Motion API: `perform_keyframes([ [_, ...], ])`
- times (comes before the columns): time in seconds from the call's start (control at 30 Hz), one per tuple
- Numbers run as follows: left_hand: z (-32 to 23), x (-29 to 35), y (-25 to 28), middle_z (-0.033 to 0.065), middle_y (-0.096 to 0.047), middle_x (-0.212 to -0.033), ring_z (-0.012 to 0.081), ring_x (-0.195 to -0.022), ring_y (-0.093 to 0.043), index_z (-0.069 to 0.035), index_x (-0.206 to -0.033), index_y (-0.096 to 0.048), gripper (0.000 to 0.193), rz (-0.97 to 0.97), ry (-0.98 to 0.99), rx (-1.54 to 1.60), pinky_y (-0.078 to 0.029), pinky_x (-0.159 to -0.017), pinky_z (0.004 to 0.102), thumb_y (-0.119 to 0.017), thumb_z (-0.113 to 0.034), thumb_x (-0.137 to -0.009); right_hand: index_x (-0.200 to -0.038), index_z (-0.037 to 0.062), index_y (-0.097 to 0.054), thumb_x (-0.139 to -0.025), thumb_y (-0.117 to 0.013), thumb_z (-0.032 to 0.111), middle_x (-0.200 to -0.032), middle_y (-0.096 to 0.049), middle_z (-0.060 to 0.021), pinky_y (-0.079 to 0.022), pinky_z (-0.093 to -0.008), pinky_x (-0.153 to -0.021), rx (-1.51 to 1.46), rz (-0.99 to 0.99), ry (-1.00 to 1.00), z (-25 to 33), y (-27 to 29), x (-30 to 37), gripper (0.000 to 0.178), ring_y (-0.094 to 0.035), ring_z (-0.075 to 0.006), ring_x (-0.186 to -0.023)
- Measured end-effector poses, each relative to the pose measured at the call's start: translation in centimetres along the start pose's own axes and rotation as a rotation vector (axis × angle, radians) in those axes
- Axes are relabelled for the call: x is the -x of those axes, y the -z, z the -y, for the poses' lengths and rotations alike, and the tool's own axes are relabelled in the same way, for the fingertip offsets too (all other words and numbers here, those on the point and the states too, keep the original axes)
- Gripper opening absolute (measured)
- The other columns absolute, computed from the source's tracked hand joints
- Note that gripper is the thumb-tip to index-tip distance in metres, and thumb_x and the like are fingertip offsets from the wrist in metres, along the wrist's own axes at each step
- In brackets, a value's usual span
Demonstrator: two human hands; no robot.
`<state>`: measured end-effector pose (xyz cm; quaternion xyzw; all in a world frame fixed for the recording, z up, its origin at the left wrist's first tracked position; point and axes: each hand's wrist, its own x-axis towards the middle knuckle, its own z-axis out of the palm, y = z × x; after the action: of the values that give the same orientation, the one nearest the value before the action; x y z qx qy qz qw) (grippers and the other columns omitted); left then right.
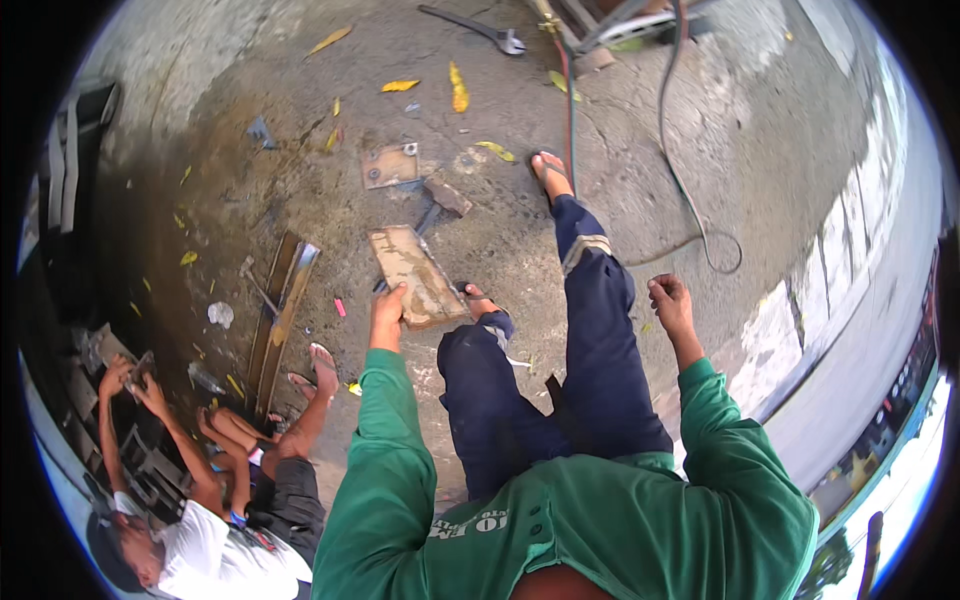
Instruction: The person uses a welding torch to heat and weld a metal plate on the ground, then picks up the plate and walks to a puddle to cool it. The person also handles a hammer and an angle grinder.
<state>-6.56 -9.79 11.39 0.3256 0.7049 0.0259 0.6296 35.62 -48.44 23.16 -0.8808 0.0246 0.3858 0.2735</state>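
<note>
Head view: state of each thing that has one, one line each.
Left hand: gripping tan plate by its left edge
Tan plate: held; ground contact unclear
Right hand: fingers curled, no object visible
Wrench: lying on ground
Smaller plate: lying on ground
Hose: looped, not straight
Yellow leaves: scattered

Oblong slab (pixel 412 270), flat, gripped at lower left edge by person's left hand (pixel 388 312). Face tan, blotched brown, scuffed; right long edge darker, rough. Far end angled leftward, near end just beside left foot (pixel 484 303). Wood or rusted metal, can't tell from here; ground contact unclear too.
</note>
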Motion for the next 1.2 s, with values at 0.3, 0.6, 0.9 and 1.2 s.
perform_keyframes([
  [0.3, -5.6, 12.6, -2.3, 0.0195, -0.071, -0.107, 0.0270, -0.091, -0.068, 0.015, -0.117, -0.066, 0.039, 0.014, -0.252, -0.588, -0.055, -0.077, 0.0428, -0.070, -0.016, -0.094, -0.093, 0.0007, -0.074, -0.090, -0.073, 0.031, -0.065, -0.069, -0.0126, -0.057, -0.0385, -0.056, -0.051, 0.213, -0.632, -28.3, 6.9, 24.4, 0.030, -0.068, -0.0251, -0.056],
  [0.6, -6.6, 26.5, -18.5, 0.0189, -0.069, -0.112, 0.0289, -0.093, -0.069, 0.014, -0.124, -0.061, 0.039, 0.196, -0.199, -0.637, -0.056, -0.080, 0.0441, -0.064, -0.016, -0.099, -0.093, 0.0027, -0.074, -0.087, -0.074, 0.027, -0.077, -0.072, -0.0124, -0.057, -0.0386, -0.058, -0.551, 0.115, -0.601, -40.4, 10.6, 24.7, 0.025, -0.068, -0.0235, -0.060],
  [0.9, 8.5, 39.6, -54.6, 0.0206, -0.069, -0.111, 0.0305, -0.095, -0.070, 0.016, -0.120, -0.060, 0.036, 0.569, -0.282, -0.835, -0.057, -0.086, 0.0424, -0.062, -0.013, -0.100, -0.089, 0.0027, -0.069, -0.090, -0.075, 0.020, -0.072, -0.066, -0.0064, -0.052, -0.0334, -0.056, -1.032, -0.226, -0.672, -54.0, 23.0, 29.9, 0.018, -0.062, -0.0152, -0.062],
  [1.2, 19.1, 61.0, -90.5, 0.0189, -0.072, -0.109, 0.0267, -0.092, -0.072, 0.013, -0.121, -0.060, 0.038, 1.045, -0.215, -1.001, -0.058, -0.084, 0.0382, -0.060, -0.020, -0.102, -0.099, 0.0014, -0.067, -0.092, -0.072, 0.017, -0.073, -0.063, -0.0030, -0.045, -0.0284, -0.052, -1.080, -0.686, -0.760, -68.9, 43.0, 34.9, 0.018, -0.059, -0.0117, -0.060],
])
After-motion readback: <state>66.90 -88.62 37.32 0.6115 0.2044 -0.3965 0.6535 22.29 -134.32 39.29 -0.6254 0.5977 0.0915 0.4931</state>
